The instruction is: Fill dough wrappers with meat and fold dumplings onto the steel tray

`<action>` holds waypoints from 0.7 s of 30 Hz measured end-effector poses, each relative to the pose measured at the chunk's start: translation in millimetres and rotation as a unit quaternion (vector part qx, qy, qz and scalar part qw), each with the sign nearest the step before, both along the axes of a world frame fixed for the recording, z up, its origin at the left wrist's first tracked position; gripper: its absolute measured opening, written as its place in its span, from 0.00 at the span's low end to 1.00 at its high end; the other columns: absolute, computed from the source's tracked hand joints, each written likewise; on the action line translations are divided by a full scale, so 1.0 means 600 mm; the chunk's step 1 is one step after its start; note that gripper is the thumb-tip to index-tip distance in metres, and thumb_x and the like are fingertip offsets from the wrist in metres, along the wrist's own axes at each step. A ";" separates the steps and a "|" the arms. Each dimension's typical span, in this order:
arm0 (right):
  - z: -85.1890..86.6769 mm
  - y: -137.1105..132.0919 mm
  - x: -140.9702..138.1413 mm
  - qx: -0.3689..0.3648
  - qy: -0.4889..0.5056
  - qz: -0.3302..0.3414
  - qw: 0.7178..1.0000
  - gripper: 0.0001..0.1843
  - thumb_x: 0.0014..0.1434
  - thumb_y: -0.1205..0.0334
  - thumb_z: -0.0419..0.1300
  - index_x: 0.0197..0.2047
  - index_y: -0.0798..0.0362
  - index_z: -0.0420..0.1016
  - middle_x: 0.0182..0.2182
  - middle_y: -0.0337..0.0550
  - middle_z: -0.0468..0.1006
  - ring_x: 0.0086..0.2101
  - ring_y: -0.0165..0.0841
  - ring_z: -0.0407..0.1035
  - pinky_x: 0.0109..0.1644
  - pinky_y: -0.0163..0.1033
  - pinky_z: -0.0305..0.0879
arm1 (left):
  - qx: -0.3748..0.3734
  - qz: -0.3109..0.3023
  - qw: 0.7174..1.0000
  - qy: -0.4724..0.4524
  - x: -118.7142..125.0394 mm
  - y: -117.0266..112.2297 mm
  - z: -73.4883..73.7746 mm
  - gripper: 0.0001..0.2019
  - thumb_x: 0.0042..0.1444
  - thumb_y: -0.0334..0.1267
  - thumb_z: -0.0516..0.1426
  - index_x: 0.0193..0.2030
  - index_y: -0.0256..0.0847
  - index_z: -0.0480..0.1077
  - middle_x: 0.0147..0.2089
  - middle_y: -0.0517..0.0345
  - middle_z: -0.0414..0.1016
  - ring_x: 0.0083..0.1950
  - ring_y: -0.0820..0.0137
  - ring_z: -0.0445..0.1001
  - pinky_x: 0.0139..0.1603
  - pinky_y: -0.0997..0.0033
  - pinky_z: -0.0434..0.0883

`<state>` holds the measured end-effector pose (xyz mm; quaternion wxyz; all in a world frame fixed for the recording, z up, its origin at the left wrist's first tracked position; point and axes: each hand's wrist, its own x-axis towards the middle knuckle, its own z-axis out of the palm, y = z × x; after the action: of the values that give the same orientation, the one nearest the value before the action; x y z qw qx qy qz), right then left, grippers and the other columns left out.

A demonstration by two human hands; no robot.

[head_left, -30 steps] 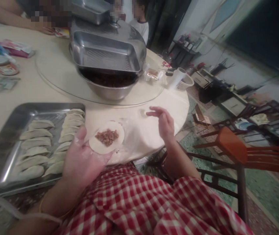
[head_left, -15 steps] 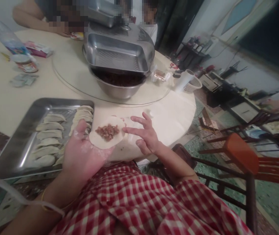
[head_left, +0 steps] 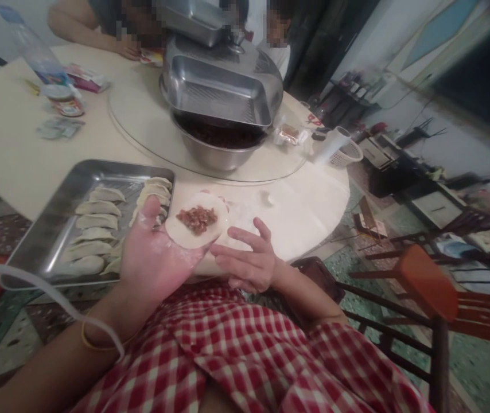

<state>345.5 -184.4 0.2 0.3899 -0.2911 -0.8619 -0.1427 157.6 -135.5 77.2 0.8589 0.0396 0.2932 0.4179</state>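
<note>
My left hand, palm up and dusted with flour, bears a round dumpling wrapper across its fingers. A heap of minced filling sits on the wrapper, which lies flat and unfolded. Just to the right of it is my right hand, fingers apart and holding nothing; its fingertips are close to the wrapper's lower right edge. Left of my hands, a metal tray holds several folded dumplings in rows. My left thumb and hand hide part of them.
On the glass turntable stands a steel bowl of dark filling, with an empty metal tray and a lid above it. A bottle and jar stand left. Another person's arm rests across the table.
My right hand has moved down and away from the filling, near the wrapper's lower right edge. The view has shifted slightly; the wrapper stays on my left hand.
</note>
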 end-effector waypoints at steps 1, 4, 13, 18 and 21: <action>0.000 -0.001 0.000 0.000 0.000 -0.001 1.000 0.19 0.63 0.48 0.54 0.55 0.36 0.72 0.52 0.29 0.80 0.64 0.35 0.62 0.76 0.52 0.34 | -0.001 0.001 1.000 -0.005 0.000 0.000 -0.001 0.32 0.65 0.54 0.44 0.64 0.28 0.63 0.56 0.40 0.77 0.64 0.54 0.67 0.66 0.51 0.62; 0.000 -0.004 -0.005 -0.010 -0.010 -0.017 1.000 0.20 0.62 0.47 0.55 0.56 0.37 0.71 0.53 0.30 0.79 0.64 0.36 0.61 0.76 0.53 0.34 | 0.003 -0.003 1.000 -0.009 0.000 -0.003 0.000 0.32 0.66 0.53 0.43 0.65 0.27 0.62 0.55 0.40 0.77 0.64 0.55 0.68 0.66 0.51 0.60; 0.008 -0.003 -0.037 0.057 -0.068 -0.041 0.995 0.20 0.65 0.44 0.49 0.52 0.39 0.75 0.55 0.28 0.78 0.65 0.35 0.60 0.76 0.49 0.27 | 0.036 -0.021 0.998 -0.056 0.005 -0.017 0.001 0.30 0.67 0.53 0.42 0.63 0.32 0.65 0.57 0.42 0.77 0.62 0.54 0.70 0.64 0.46 0.63; 0.015 -0.010 -0.044 0.055 -0.067 -0.040 0.995 0.23 0.65 0.41 0.46 0.54 0.37 0.73 0.54 0.27 0.78 0.66 0.34 0.57 0.76 0.49 0.29 | 0.022 -0.041 0.998 -0.042 0.006 -0.018 -0.007 0.29 0.67 0.53 0.41 0.64 0.33 0.63 0.55 0.43 0.78 0.61 0.55 0.72 0.65 0.46 0.63; 0.022 -0.014 0.003 0.049 -0.013 -0.089 0.995 0.23 0.67 0.44 0.42 0.58 0.34 0.68 0.54 0.27 0.77 0.66 0.32 0.56 0.76 0.48 0.34 | 0.058 -0.025 0.997 -0.050 0.005 -0.015 -0.017 0.30 0.67 0.52 0.43 0.64 0.29 0.63 0.53 0.40 0.79 0.59 0.55 0.74 0.65 0.47 0.63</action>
<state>347.1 -192.6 13.4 0.3787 -0.3449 -0.8295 -0.2227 160.8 -144.2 67.3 0.8789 0.0761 0.2239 0.4143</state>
